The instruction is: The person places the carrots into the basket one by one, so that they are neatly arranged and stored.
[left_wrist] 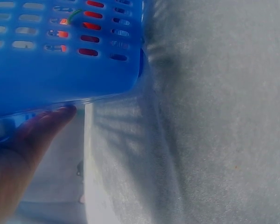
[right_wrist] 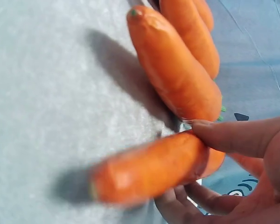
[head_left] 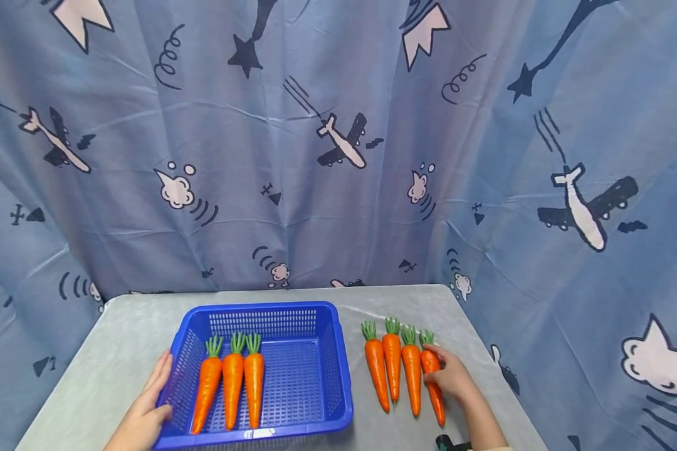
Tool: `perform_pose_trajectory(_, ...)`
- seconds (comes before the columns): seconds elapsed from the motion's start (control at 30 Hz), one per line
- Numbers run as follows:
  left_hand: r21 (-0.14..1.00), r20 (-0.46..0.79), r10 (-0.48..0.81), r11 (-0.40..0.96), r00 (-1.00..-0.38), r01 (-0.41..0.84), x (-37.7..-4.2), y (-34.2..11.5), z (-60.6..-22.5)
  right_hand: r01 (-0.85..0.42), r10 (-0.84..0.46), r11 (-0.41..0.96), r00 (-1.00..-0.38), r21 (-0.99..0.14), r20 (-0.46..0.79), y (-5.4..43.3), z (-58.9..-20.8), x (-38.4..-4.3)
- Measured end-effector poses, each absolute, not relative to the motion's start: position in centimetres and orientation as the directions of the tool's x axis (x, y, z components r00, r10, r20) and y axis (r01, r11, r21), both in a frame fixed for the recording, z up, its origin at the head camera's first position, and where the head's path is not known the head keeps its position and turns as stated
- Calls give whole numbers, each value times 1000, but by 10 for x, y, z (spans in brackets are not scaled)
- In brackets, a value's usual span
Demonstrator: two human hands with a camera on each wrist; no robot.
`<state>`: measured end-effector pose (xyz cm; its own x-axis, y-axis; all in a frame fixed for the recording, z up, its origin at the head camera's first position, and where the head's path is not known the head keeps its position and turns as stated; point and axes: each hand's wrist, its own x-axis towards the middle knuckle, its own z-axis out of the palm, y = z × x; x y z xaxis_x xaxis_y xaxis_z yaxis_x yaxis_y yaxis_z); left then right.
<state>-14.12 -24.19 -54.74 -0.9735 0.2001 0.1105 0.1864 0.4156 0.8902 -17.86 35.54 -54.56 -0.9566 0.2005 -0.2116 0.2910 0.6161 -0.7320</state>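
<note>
My right hand (head_left: pixel 450 374) pinches the rightmost carrot (head_left: pixel 433 382) of a row on the table, thumb on one side and fingers on the other. In the right wrist view the carrot (right_wrist: pixel 149 170) points its tip toward the camera's left, its shadow beside it. Another carrot (right_wrist: pixel 175 65) lies right by the thumb. My left hand (head_left: pixel 146 407) rests along the outside of a blue basket (head_left: pixel 341 369) at its left wall, fingers straight. Three carrots, among them the middle one (head_left: pixel 233 388), lie side by side in the basket's left half, green tops pointing away.
Three more carrots, one of them (head_left: pixel 375 369) nearest the basket, lie between it and my right hand. The table (head_left: pixel 130 326) has a pale cover. Behind and beside it hangs a blue curtain (head_left: pixel 231 156) printed with planes.
</note>
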Motion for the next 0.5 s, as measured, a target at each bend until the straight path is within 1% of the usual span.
perform_pose_trajectory(0.17,901,76,203,405,-976,155,-141,-242,-546,296,231,616,-954,-730,-192,360,-543,-177)
perform_pose_trajectory(0.33,889,130,206,409,-970,207,-140,-242,-548,311,254,577,-947,-755,-196,362,-535,-174)
perform_pose_trajectory(0.5,882,149,207,413,-967,224,-141,-242,-549,279,241,540,-955,-794,-172,356,-518,-171)
